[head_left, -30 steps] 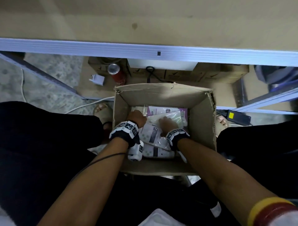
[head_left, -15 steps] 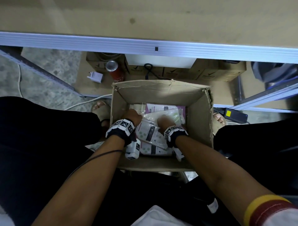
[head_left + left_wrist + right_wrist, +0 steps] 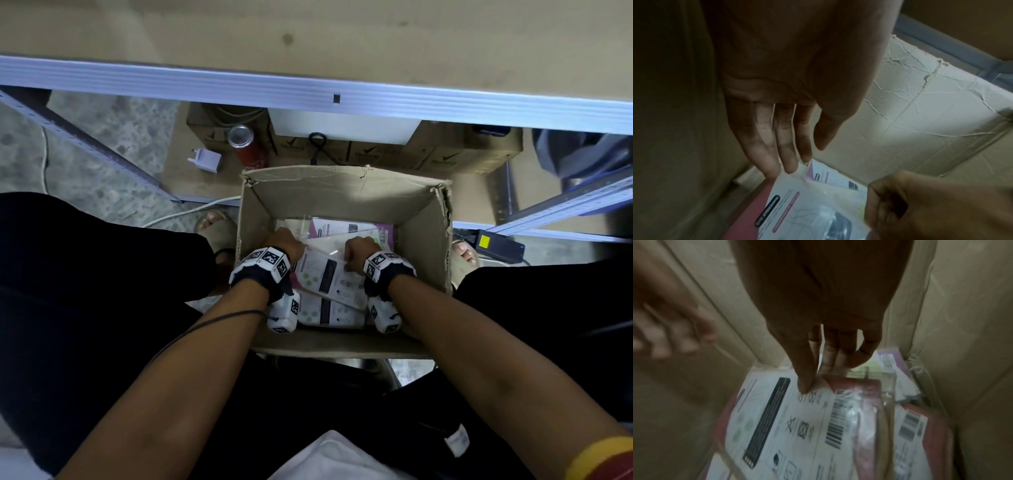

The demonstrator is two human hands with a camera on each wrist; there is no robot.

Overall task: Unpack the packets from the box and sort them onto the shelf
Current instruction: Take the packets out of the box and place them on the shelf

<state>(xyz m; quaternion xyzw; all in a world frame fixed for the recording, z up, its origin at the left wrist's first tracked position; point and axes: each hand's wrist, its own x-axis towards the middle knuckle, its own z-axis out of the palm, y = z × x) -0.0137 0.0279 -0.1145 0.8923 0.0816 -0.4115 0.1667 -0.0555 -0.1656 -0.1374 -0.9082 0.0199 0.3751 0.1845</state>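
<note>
I note a speckled concrete floor (image 3: 113,137) with an open cardboard box (image 3: 346,192) standing on it between my feet. Beyond it runs the pale metal edge of the shelf (image 3: 308,89), with brown cartons (image 3: 445,150), a red can (image 3: 248,145) and a white plug (image 3: 205,160) beneath, and a black adapter (image 3: 493,244) to the right. The packets (image 3: 329,274) lie stacked inside the box, none yet on the shelf. My left hand (image 3: 789,78) reaches in with fingers straight and close together, tips at the top packet's far corner. My right hand (image 3: 830,308) has its thumb pressed on the same packet, the other fingers loosely bent behind — whether they grip, I cannot tell. Compared with a second ago, the top packet's near end is tilted further up and both hands sit slightly closer to me.
</note>
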